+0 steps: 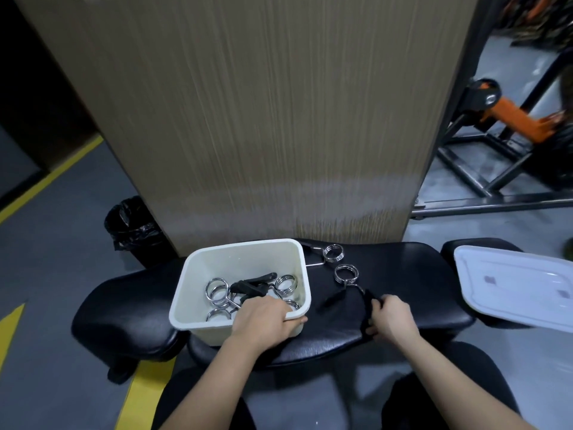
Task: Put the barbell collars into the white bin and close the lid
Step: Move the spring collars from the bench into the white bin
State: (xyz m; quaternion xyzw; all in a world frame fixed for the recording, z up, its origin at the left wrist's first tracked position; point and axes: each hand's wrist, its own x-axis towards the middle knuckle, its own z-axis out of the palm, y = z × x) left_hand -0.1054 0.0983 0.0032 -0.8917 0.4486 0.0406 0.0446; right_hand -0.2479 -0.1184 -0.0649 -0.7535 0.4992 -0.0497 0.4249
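The white bin [242, 259] stands open on a black padded bench [403, 290] and holds several chrome spring collars [217, 291] with black handles. My left hand [263, 318] rests over the bin's near right rim, fingers reaching inside. My right hand [390, 318] grips the black handle of a spring collar [347, 273] lying on the bench to the right of the bin. Another spring collar [333, 252] lies behind it, near the bin's far right corner. The white lid [514, 283] lies flat at the far right.
A tall wood-grain panel [263, 119] rises directly behind the bench. A black bin with a bag [133, 228] stands on the floor at left. Orange and black gym machines [511, 125] fill the right background. Yellow lines [46, 178] mark the grey floor.
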